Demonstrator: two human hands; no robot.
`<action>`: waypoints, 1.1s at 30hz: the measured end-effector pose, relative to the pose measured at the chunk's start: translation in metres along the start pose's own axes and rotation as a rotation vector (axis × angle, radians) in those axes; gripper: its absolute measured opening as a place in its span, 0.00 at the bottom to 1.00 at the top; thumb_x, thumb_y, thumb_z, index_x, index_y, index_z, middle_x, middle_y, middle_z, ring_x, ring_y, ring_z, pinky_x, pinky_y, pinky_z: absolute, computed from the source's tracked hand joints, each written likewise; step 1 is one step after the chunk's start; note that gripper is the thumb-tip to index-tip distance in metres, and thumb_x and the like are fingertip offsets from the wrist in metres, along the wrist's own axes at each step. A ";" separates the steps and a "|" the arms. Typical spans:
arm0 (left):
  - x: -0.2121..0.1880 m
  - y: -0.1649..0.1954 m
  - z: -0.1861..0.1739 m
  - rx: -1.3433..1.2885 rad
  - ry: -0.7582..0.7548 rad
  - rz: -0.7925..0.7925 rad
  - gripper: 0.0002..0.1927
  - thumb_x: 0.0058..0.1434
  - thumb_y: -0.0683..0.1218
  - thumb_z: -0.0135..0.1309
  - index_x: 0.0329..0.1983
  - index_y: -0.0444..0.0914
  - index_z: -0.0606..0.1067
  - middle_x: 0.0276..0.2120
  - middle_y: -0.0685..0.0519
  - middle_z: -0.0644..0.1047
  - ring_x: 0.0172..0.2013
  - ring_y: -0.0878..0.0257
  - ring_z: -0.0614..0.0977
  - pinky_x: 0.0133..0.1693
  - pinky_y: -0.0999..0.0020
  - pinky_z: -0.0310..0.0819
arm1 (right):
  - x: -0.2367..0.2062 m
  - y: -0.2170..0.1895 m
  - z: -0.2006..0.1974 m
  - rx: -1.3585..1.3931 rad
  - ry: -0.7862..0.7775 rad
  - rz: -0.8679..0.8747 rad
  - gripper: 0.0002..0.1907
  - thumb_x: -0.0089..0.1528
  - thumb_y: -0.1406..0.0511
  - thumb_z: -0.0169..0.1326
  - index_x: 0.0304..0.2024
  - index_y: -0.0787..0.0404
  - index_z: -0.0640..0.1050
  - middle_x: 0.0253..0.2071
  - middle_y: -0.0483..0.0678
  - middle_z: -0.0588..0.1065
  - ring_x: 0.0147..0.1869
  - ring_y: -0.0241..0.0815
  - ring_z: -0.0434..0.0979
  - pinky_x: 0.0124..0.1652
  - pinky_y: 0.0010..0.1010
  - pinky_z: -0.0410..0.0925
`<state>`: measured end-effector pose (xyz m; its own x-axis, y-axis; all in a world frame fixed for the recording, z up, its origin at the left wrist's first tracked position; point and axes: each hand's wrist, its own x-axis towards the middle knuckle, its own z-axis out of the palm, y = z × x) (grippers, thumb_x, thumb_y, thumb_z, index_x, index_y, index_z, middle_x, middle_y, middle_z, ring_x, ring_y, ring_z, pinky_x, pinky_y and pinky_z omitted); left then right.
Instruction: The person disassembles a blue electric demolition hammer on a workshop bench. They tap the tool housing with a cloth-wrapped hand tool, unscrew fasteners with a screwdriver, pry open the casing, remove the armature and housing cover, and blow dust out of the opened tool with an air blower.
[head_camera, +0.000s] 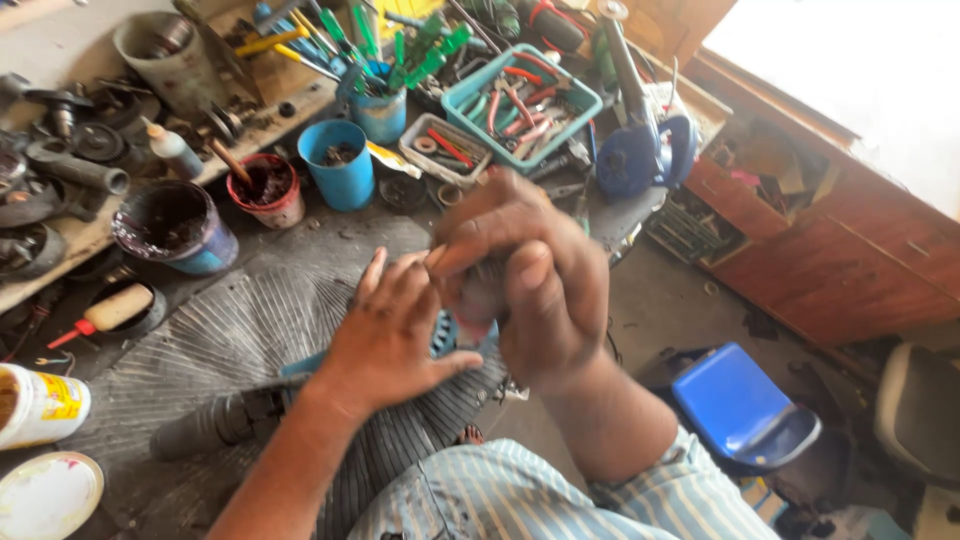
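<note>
My left hand rests flat on a dark power tool with a blue body that lies on a ribbed grey mat. My right hand is raised just above and to the right of it, fingers curled around a small dark part that I cannot make out. The two hands touch at the fingertips. The front of the tool is hidden under both hands.
The workbench behind holds a teal tray of pliers, a blue cup, a red pot with a stick, a dark tub, a blue cup of screwdrivers and a blue grinder. A blue stool stands at the right.
</note>
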<state>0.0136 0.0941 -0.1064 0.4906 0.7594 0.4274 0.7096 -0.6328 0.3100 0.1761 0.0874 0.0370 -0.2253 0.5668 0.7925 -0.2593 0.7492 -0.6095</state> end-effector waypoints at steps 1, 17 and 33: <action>0.002 0.003 0.001 0.062 -0.006 -0.029 0.53 0.45 0.68 0.65 0.65 0.32 0.64 0.58 0.34 0.69 0.62 0.40 0.68 0.64 0.33 0.49 | -0.003 -0.002 0.005 -0.077 0.052 0.007 0.19 0.76 0.57 0.40 0.47 0.66 0.75 0.38 0.49 0.76 0.36 0.35 0.74 0.40 0.26 0.68; 0.010 0.009 -0.004 -0.177 -0.053 -0.167 0.43 0.45 0.64 0.64 0.59 0.35 0.71 0.57 0.45 0.72 0.61 0.48 0.69 0.58 0.47 0.61 | -0.025 0.047 0.010 0.133 -0.056 -0.064 0.16 0.76 0.61 0.45 0.36 0.64 0.70 0.29 0.47 0.70 0.30 0.38 0.70 0.32 0.30 0.67; 0.025 0.005 -0.016 -0.024 -0.282 -0.254 0.47 0.43 0.65 0.68 0.68 0.52 0.67 0.64 0.44 0.67 0.63 0.46 0.67 0.62 0.46 0.55 | 0.001 0.025 -0.021 0.019 0.259 0.046 0.20 0.75 0.57 0.51 0.38 0.68 0.73 0.34 0.51 0.70 0.36 0.43 0.69 0.38 0.34 0.66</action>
<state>0.0211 0.1078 -0.0801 0.4231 0.9021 0.0852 0.8159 -0.4202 0.3972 0.1893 0.1141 0.0230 0.0101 0.6709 0.7414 -0.2729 0.7152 -0.6435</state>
